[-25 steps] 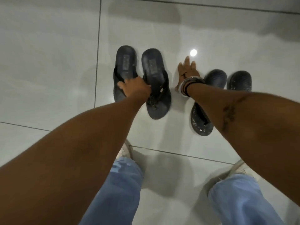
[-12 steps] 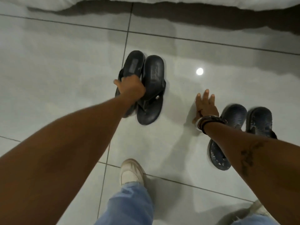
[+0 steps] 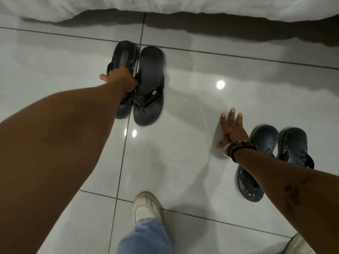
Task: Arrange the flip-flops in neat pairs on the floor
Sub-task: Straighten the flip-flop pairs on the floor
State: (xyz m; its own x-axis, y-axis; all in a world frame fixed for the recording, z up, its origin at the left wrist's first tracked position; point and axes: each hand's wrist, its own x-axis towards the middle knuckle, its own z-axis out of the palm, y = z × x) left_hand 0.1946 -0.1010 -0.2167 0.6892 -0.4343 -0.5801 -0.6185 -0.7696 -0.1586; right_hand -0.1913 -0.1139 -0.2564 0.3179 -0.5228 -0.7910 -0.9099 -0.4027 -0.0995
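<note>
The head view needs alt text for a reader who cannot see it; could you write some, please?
A person's left hand grips one flip-flop of a black pair on grey floor tiles. The right hand rests flat, fingers spread, beside a patterned dark pair.

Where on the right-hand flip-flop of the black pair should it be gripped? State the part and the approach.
Grip the right black flip-flop by its Y-strap, coming from above on its right side. It lies flat, sole down, so the raised strap is the only part fingers can hook under. The left hand and the other black flip-flop crowd its left edge, while the tiled floor to its right is open.
</note>
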